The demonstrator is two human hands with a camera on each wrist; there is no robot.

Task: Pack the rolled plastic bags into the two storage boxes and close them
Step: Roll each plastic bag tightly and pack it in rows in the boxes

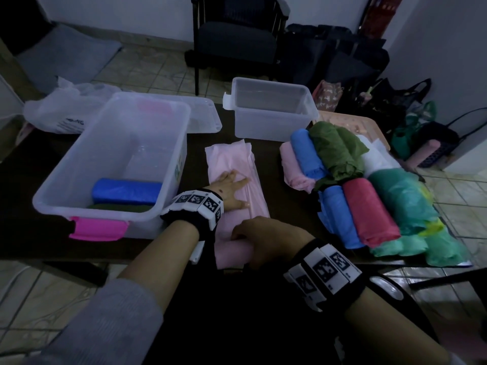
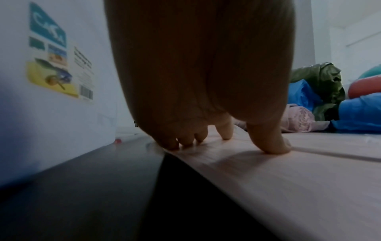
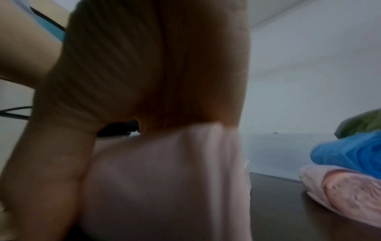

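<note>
Your left hand (image 1: 229,190) pressed flat, fingers (image 2: 225,130) straight, on the pink bag (image 1: 237,177); its long axis ran away from you; your right hand (image 1: 259,239) curled round its rolled near end; larger box (image 1: 110,164) left of your fingers, rolled bags (image 1: 350,191) right.

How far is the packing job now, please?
Early. Done: one blue roll lies in the big box. In hand: left hand presses the pink bag flat while right hand rolls its near end. Left: the pile, the small box and both lids.
</note>
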